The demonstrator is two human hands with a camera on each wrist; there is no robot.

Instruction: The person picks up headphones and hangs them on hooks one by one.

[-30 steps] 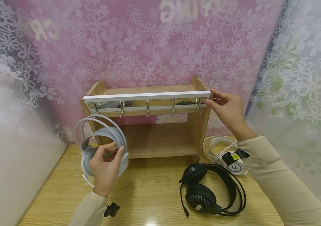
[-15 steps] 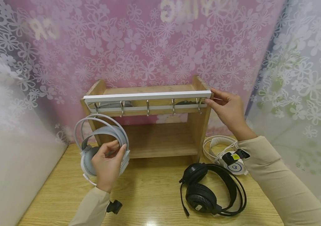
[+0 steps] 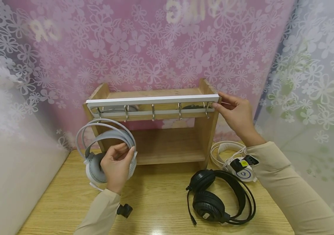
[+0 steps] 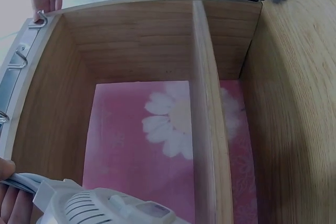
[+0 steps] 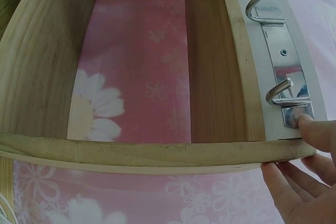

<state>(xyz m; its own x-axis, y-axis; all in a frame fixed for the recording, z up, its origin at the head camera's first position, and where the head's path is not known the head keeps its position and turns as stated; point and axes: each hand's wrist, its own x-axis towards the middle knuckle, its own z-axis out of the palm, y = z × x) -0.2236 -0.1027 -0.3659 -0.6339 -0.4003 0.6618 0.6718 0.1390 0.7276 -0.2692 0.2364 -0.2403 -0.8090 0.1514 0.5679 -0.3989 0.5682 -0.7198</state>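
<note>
My left hand [image 3: 117, 169] pinches the side of the headband of light grey and white headphones [image 3: 95, 168], held upright in front of the left end of a wooden shelf [image 3: 167, 143]. Their thin outer bands rise close under the leftmost hook of a white rail with metal hooks [image 3: 153, 98]. The white ear cup [image 4: 86, 208] shows low in the left wrist view. At the shelf's far right end, my right hand [image 3: 237, 117] grips the corner. In the right wrist view its thumb [image 5: 315, 132] presses the rail's metal end plate, with fingers against the outer side panel.
Black headphones [image 3: 209, 205] with a microphone boom lie on the wooden table [image 3: 161, 195] at front right. White headphones [image 3: 244, 175] lie behind them by the shelf's right side, partly under my right forearm. A flowered pink curtain [image 3: 155, 49] hangs behind the shelf.
My left hand has moved slightly right and up, and the lower part of the grey headphones has swung right with it. My right hand keeps its hold on the shelf corner.
</note>
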